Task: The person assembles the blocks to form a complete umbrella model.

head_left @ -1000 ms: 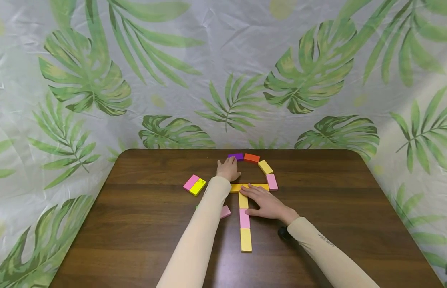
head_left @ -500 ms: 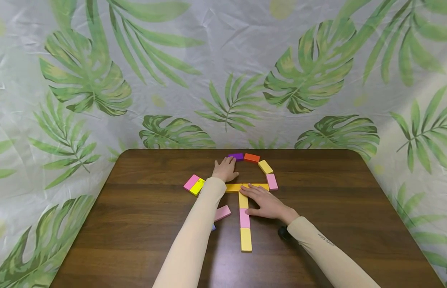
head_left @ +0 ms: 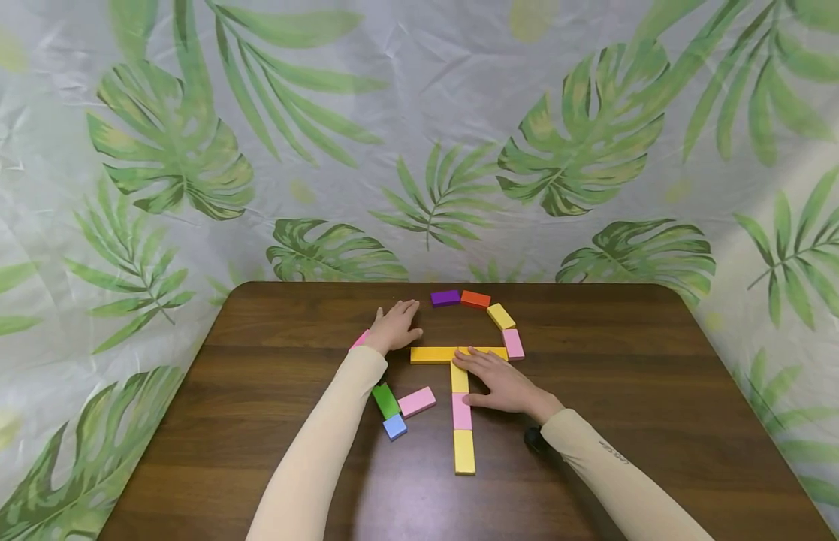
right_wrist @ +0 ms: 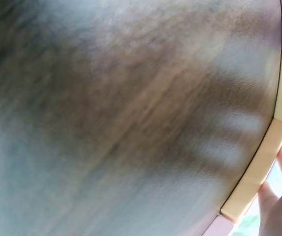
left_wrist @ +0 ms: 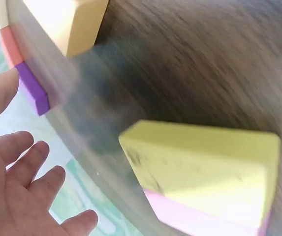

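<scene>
My left hand hovers over the table's far left part with its fingers spread and nothing in its grasp. Beneath its wrist lie a yellow block and a pink block, mostly covered in the head view. With fingers extended, my right hand rests on the row of orange blocks; its thumb touches the pink block in the stem running toward me. That stem also has a light yellow block at its near end. A purple block begins an arc above the row.
The arc continues with a red block, a yellow block and a pink block. Left of the stem lie a loose pink block, a green block and a blue block. A leaf-patterned cloth hangs behind the table.
My left hand has drawn away from the purple block, leftward and nearer. The green and blue blocks have come into sight beside its forearm. My right hand stays put.
</scene>
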Motion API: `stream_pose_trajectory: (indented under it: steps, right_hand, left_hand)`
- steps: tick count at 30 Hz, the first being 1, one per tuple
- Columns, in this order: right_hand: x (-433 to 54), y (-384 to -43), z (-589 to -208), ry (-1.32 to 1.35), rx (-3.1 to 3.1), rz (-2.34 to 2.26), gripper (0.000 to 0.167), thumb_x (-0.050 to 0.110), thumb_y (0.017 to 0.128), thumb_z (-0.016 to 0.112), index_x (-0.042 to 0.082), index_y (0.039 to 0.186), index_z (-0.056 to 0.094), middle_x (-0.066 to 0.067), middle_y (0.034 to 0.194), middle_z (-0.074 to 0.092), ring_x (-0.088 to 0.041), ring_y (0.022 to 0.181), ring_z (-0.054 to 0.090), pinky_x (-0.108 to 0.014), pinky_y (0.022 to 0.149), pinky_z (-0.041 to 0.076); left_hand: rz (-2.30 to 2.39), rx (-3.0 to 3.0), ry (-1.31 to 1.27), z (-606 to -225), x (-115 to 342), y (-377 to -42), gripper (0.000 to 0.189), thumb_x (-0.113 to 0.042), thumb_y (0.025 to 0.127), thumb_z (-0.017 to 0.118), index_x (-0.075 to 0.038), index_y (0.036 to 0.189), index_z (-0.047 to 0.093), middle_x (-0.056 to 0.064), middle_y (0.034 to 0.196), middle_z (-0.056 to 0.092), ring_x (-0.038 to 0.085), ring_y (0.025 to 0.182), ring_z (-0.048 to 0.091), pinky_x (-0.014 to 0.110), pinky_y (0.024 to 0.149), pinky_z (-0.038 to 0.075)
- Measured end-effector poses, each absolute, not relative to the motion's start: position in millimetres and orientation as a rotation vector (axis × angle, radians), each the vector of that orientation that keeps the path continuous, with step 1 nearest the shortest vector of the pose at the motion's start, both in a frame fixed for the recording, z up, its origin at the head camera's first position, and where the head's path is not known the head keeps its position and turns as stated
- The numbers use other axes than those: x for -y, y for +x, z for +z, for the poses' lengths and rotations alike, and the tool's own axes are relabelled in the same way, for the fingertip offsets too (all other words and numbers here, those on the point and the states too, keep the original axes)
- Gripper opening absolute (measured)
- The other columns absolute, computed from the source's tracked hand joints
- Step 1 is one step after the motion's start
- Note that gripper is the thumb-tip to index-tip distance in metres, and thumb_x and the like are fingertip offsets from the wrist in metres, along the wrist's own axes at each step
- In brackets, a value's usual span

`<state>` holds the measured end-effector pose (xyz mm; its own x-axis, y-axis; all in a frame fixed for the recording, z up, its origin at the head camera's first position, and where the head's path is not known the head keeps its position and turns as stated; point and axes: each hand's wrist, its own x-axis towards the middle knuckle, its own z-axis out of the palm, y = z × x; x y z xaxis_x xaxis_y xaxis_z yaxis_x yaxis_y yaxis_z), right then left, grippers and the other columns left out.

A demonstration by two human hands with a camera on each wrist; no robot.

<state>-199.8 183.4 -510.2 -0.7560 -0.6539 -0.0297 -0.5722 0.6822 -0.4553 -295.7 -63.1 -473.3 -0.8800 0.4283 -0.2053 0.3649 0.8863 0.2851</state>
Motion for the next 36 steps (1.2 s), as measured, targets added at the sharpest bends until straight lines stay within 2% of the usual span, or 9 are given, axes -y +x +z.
stream_pose_trajectory:
  steps: [6, 17, 28, 36]
  right_hand:
    - [-184.6, -200.2, -511.6, -1.0, -2.71, -0.638, 0.073, 0.043, 0.09, 0.062, 0.007, 0.148, 0.035, -0.008, 0.153, 0.031, -0.032, 0.142, 0.02, -0.054, 0.111, 0.016]
    - [-184.4, -199.4, -511.6, -1.012, -2.718, -0.628, 0.073, 0.043, 0.09, 0.062, 0.006, 0.148, 0.036, -0.009, 0.152, 0.032, -0.032, 0.141, 0.021, -0.054, 0.111, 0.016]
    - [-184.1, -199.3, -510.3, -1.009, -2.716, -0.622, 0.074, 0.045, 0.09, 0.061, 0.006, 0.148, 0.036, -0.009, 0.152, 0.032, -0.032, 0.141, 0.021, -0.054, 0.111, 0.016]
    - [-183.3, -199.7, -509.5, -1.009, -2.715, -0.621, 0.073, 0.044, 0.09, 0.061, 0.006, 0.148, 0.036, -0.009, 0.153, 0.032, -0.032, 0.142, 0.021, -0.053, 0.111, 0.016]
  left_hand:
    - [0.438, -2.775, 0.657, -470.9, 85.4, -289.0, 0.063, -0.03, 0.1, 0.051, -0.007, 0.152, 0.024, 0.01, 0.156, 0.021, 0.029, 0.143, 0.016, 0.059, 0.11, 0.008]
    - [0.571, -2.75, 0.75, -469.3, 127.0, -265.5, 0.06, -0.025, 0.099, 0.054, -0.004, 0.15, 0.029, 0.014, 0.155, 0.024, 0.035, 0.141, 0.019, 0.063, 0.108, 0.011]
    - [0.556, -2.688, 0.805, -482.0, 152.4, -254.4, 0.064, -0.017, 0.09, 0.068, -0.005, 0.145, 0.04, 0.014, 0.151, 0.032, 0.038, 0.139, 0.023, 0.065, 0.106, 0.015]
    - [0.503, -2.703, 0.834, -491.7, 156.5, -257.0, 0.066, -0.014, 0.085, 0.073, -0.007, 0.144, 0.043, 0.012, 0.15, 0.036, 0.036, 0.139, 0.026, 0.063, 0.106, 0.019]
